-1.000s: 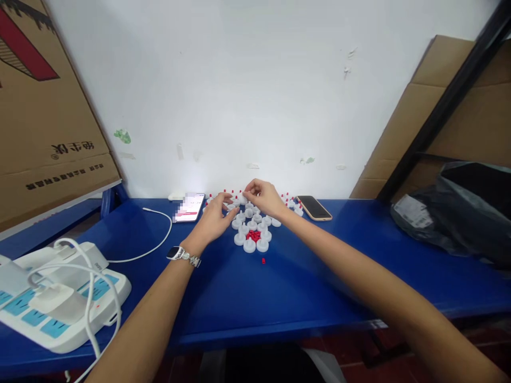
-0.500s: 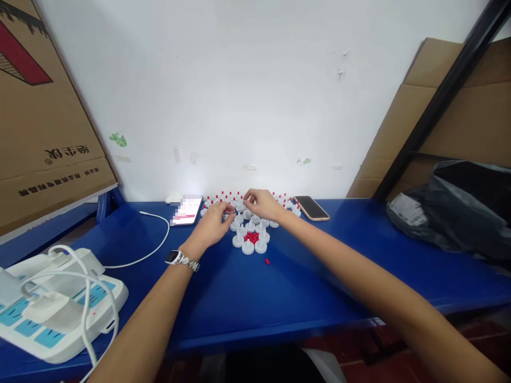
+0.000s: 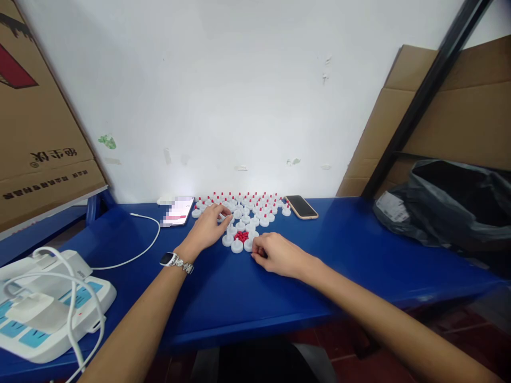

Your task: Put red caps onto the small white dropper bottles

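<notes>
Here: white plastic caps [image 3: 237, 246] ringing small red plugs [image 3: 241, 236], just ahead of the right hand [image 3: 279, 255] — fingers curled low, contents unclear. Left hand [image 3: 207, 230] rests loosely beside them, grasping nothing visible. Likely light, rigid, slippery — pinch by the rims.

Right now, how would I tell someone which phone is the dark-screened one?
Start at the blue table against the white wall. At its back, find the cluster of white caps with red tips. The phone lies flat just right of that cluster; its screen is dark and its edge tan, unlike the lit phone left of the caps, which has a white cable plugged in.
</notes>
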Demonstrator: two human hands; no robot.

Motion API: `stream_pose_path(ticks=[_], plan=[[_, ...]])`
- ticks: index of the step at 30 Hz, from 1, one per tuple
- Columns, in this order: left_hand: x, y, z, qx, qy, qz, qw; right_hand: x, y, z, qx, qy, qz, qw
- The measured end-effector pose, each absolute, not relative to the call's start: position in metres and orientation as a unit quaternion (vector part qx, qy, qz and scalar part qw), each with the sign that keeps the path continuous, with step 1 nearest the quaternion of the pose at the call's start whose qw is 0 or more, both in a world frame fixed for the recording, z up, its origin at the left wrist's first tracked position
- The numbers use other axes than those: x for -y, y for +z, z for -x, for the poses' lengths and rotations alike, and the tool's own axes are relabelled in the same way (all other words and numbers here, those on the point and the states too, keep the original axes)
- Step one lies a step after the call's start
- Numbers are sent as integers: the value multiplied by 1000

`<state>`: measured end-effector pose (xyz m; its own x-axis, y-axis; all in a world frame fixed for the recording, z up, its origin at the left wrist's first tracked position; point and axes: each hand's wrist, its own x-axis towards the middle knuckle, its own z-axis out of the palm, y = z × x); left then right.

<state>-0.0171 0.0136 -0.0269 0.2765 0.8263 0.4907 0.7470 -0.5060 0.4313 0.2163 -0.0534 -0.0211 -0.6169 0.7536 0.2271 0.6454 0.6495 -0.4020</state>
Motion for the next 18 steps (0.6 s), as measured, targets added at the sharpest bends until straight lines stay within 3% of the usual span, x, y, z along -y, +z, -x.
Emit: stream_pose_path(ticks=[7, 10, 14, 18], plan=[[-18, -27, 24, -501, 350, -790, 51, 13, -5, -202, 851, 202, 398, 277], [-23, -30, 30, -514, 352, -781, 41, -10, -1, -193, 856, 194, 395, 271], [-28, -33, 39, -540, 359, -761, 24, -46, 3, -179, 852, 126, 425, 278], [-27, -35, 42, -551, 349, -758, 19, -84, 6, -152, 852, 36, 468, 231]])
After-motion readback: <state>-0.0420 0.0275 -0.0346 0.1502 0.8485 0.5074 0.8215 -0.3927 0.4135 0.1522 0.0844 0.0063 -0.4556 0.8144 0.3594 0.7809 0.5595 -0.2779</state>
